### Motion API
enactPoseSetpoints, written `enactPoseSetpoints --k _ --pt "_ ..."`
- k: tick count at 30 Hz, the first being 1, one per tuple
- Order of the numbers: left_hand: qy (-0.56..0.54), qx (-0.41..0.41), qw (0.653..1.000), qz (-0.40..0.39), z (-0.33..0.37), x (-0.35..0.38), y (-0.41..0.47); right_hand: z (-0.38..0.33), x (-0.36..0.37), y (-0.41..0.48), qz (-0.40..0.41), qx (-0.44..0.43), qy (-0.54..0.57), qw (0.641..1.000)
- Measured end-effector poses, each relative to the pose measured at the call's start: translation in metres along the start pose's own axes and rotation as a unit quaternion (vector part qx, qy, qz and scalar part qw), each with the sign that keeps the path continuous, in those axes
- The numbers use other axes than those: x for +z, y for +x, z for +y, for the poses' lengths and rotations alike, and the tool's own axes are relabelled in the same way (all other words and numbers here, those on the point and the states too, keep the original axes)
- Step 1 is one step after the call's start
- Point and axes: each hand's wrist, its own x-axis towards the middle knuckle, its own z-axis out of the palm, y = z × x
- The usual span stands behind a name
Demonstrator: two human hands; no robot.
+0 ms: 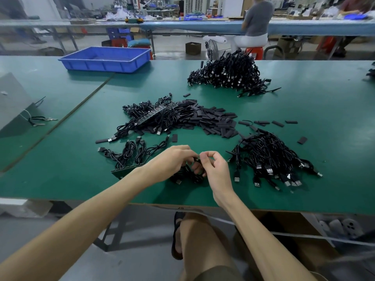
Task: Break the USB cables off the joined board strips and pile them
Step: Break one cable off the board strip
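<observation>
My left hand (174,159) and my right hand (213,167) meet near the front of the green table (60,159), both pinching a small black piece at the end of a black USB cable (188,175) whose coil hangs below them. A joined board strip (125,169) with several cables attached lies just left of my left wrist. Another strip with cables (150,116) lies further back in the middle. A pile of loose cables (272,161) sits to the right of my right hand.
A heap of flat black sleeves (213,120) lies behind my hands. A bigger cable heap (229,74) is at the far right, a blue tray (105,58) at the far left, a grey box (12,102) at the left edge. A person sits beyond.
</observation>
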Motion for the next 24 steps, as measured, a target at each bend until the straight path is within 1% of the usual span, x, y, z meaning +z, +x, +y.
enactPoseSetpoints --k 6,12,17,21,24 --pt "-0.019 0.023 0.999 0.033 0.0017 0.0049 -0.0029 -0.0022 -0.0029 -0.0017 -0.014 -0.001 0.028 1.000" --pt "0.007 0.051 0.999 0.015 0.0020 0.0032 0.0000 -0.0057 -0.0031 -0.0035 -0.031 0.002 0.060 0.998" --pt "0.008 0.058 0.998 0.026 0.0004 0.0043 0.0002 -0.0074 -0.0025 -0.0035 -0.031 0.001 0.060 0.998" --pt "-0.010 0.057 0.998 0.021 -0.0005 0.0061 -0.0018 -0.0068 -0.0022 -0.0028 -0.032 0.000 0.056 0.998" --pt "-0.061 0.040 0.997 0.015 -0.0008 0.0074 -0.0026 -0.0056 -0.0021 -0.0022 -0.033 0.000 0.049 0.998"
